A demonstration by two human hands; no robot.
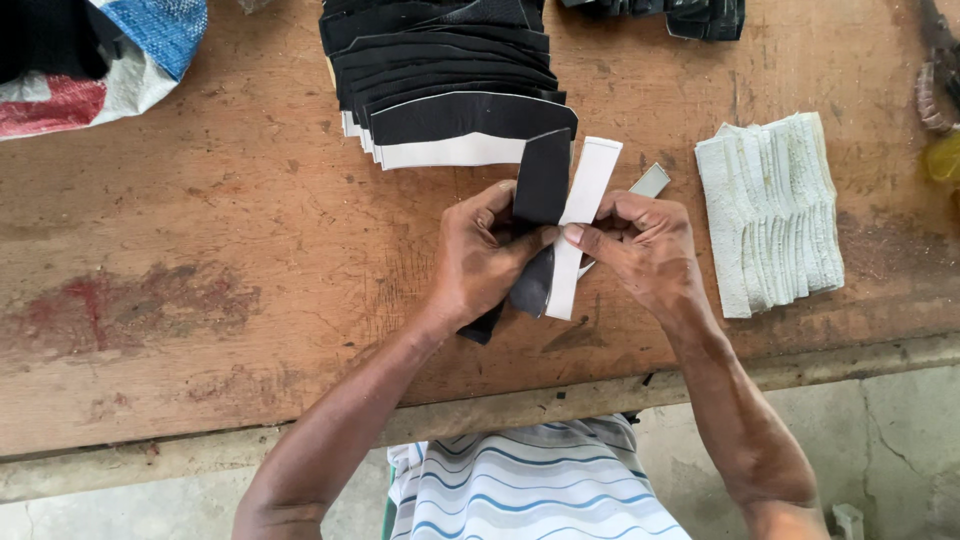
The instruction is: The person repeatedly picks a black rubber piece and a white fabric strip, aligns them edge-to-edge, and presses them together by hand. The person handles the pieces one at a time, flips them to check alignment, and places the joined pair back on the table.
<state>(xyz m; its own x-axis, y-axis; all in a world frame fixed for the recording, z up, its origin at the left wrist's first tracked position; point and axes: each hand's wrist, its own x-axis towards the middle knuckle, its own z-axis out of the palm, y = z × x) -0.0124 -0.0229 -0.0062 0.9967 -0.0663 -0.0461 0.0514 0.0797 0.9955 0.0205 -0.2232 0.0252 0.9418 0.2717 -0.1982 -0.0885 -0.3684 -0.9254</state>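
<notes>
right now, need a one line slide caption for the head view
Left hand and right hand press a black strip and white strip together above a worn wooden table.

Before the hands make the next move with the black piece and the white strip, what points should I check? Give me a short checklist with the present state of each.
1. Left hand grips the black piece: ok, thumb and fingers pinch it.
2. Right hand grips the white strip: ok, thumb presses on it.
3. Black piece and white strip lined up edge to edge: not ok, they cross in a narrow V and spread apart at the top.
4. Glue or backing on the strip: cannot tell.
5. Stack of black pieces within reach: ok, just beyond the hands.
6. Pile of white pieces kept apart: ok, it lies beside the right hand, not touching.
</notes>
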